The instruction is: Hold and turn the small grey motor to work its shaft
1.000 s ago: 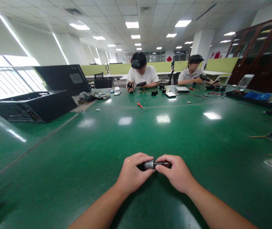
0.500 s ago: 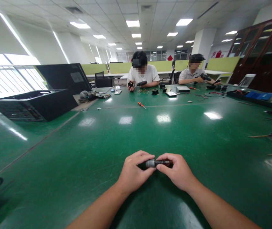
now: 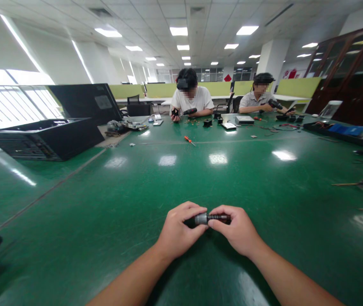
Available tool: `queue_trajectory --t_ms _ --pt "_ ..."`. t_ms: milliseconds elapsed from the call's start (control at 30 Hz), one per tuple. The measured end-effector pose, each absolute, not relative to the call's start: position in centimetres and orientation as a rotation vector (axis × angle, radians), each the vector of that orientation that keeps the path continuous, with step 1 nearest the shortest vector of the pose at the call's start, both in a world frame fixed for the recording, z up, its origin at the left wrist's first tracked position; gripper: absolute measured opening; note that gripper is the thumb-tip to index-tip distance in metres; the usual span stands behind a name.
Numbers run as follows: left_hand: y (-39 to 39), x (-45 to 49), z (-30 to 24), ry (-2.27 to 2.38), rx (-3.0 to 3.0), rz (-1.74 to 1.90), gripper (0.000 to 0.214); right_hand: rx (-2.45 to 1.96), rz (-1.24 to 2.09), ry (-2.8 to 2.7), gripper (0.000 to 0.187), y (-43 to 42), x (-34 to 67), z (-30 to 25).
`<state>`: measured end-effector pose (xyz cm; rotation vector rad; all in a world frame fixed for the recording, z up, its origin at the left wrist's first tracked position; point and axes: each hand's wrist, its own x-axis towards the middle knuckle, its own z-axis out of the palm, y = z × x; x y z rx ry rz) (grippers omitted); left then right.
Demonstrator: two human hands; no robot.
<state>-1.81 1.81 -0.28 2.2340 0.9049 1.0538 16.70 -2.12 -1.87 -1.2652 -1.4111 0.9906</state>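
Observation:
Low over the near part of the green table [image 3: 120, 191], my two hands hold a dark cylindrical part with a silver collar [image 3: 201, 218] and a ribbed or spring-like dark section [image 3: 218, 217]. My left hand [image 3: 178, 229] is closed round its left end, thumb and fingers on the collar side. With thumb and fingertips, my right hand [image 3: 238, 229] grips the ribbed end. The part lies roughly level between them. Its outer ends are partly covered by my hands, and its exact kind cannot be made out.
An orange-handled screwdriver [image 3: 188, 140] lies farther out. A black computer case [image 3: 41, 140] stands at left, a black tray [image 3: 343, 135] with blue items at right. Across the table, one person [image 3: 197, 100] and another person [image 3: 254, 102] hold dark power tools among small parts.
My hands and the cylindrical part stay almost exactly where they were. The view has shifted very slightly.

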Motion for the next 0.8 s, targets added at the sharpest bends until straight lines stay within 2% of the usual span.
queue_trajectory --t_ms 800 --pt "1.88 -1.77 0.12 0.862 2.182 1.082 0.029 -1.269 1.003 -1.381 0.013 -2.09 16.94 -2.10"
